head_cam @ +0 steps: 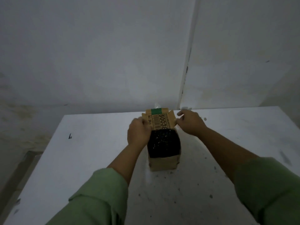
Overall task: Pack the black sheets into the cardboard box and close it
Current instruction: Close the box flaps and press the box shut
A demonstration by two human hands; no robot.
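The left grip sits in the middle of the frame, with its fingers curled around the left edge of the box flap. The right grip, a bit to the right of the middle, pinches the right edge of the same flap. The flap stands up at the far side of the cardboard box and has a green stripe and printed numbers. The box stands on the white worktop, between the two arms. The black sheets fill the open box, just below both grips. Green sleeves cover the arms at the bottom of the frame.
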